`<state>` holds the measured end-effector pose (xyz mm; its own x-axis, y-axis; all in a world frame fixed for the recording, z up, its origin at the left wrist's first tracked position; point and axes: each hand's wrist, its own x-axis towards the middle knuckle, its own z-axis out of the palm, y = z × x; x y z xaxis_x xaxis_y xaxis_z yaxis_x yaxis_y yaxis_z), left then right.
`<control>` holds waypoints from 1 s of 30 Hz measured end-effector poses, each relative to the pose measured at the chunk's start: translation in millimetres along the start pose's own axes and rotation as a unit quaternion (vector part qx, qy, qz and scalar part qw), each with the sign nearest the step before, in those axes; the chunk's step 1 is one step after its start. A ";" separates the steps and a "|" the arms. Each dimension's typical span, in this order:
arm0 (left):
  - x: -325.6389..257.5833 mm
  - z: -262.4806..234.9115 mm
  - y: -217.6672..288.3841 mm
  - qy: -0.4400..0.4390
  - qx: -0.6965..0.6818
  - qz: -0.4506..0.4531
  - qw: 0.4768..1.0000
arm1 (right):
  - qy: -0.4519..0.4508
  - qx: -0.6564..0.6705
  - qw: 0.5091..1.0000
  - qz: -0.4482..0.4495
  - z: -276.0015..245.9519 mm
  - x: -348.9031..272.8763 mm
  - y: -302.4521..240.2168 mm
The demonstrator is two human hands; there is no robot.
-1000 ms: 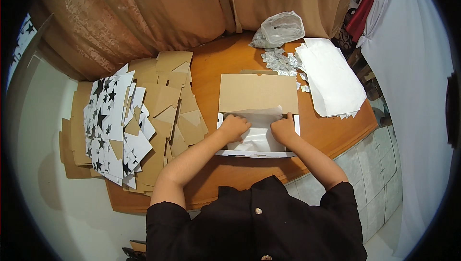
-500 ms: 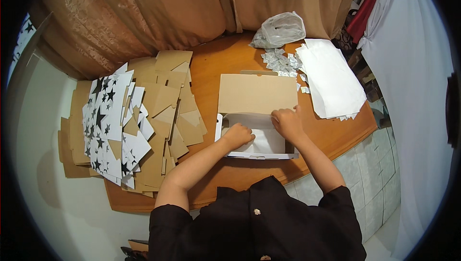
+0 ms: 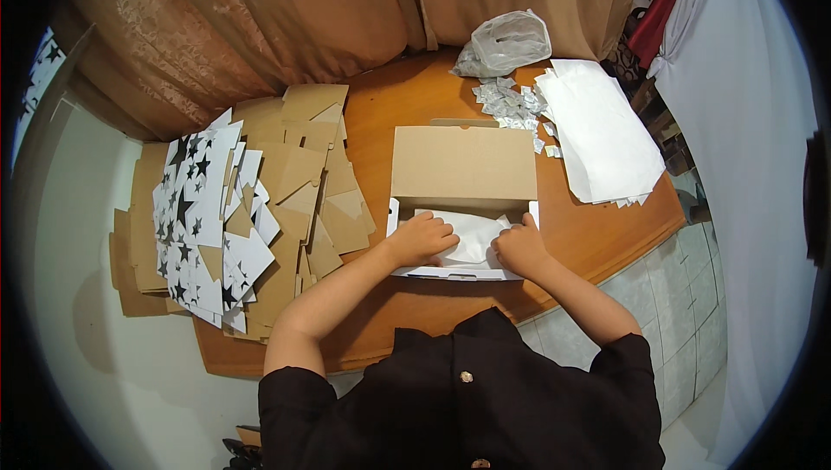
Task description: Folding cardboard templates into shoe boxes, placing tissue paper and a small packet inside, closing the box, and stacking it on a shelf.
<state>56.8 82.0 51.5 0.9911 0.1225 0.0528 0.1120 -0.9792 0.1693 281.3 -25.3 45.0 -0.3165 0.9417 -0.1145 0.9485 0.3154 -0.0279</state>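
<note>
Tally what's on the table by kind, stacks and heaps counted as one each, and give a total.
Open cardboard box, both hands in it: 1
White tissue sheet in the box: 1
Heap of flat box blanks: 1
Stack of white paper sheets: 1
Clear plastic bag: 1
Pile of small silvery packets: 1
Total: 6

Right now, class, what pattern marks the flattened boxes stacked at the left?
Black stars on white flattened boxes, seen in the head view.

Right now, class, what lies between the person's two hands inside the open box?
In the head view, crumpled white paper fills the gap between left hand and right hand, inside the box.
</note>
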 end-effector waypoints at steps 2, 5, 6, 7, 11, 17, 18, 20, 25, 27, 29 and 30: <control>2.4 5.3 -1.5 -0.006 0.027 0.027 0.999 | -0.052 -0.018 0.998 0.009 -3.7 2.6 0.9; 3.3 15.3 -7.2 0.038 0.080 -0.009 0.996 | -0.021 0.065 0.997 0.018 -16.6 3.9 2.4; 5.0 16.2 -9.1 0.038 0.079 -0.009 0.996 | 0.014 0.070 0.997 0.012 -18.5 5.2 4.1; 6.6 17.0 -11.4 0.050 0.087 -0.023 0.995 | 0.049 0.074 0.996 0.005 -20.0 6.0 5.3; 6.5 27.8 -17.1 0.062 0.111 -0.042 0.991 | -0.002 0.132 0.989 -0.069 -23.7 13.2 -1.2; 2.9 19.2 -12.9 0.005 0.070 0.019 0.997 | -0.126 0.031 0.989 -0.069 -7.1 26.8 -4.5; 2.3 19.4 -12.3 0.004 0.070 0.018 0.997 | -0.126 0.031 0.989 -0.070 2.5 28.4 -3.8; 5.5 20.9 -10.0 -0.036 0.016 0.022 0.999 | -0.119 -0.013 0.989 -0.083 26.8 29.8 1.8; 9.6 36.0 -4.3 -0.072 0.003 0.013 0.997 | -0.148 0.048 0.986 -0.063 -3.9 31.9 6.0; 7.7 44.2 -6.0 -0.088 0.006 0.007 0.996 | -0.139 0.120 0.982 -0.049 -15.6 33.4 1.2; 3.6 48.8 -9.3 -0.075 -0.016 0.006 0.997 | 0.136 0.210 0.962 -0.107 -17.5 33.5 -7.2; 6.1 43.6 -8.3 -0.075 -0.016 0.010 0.997 | 0.154 0.223 0.955 -0.120 -9.4 38.1 -8.7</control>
<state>65.0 83.8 7.5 0.9929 0.0758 -0.0916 0.0930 -0.9751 0.2013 260.8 9.0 50.2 -0.4475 0.8602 0.2445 0.7365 0.5096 -0.4449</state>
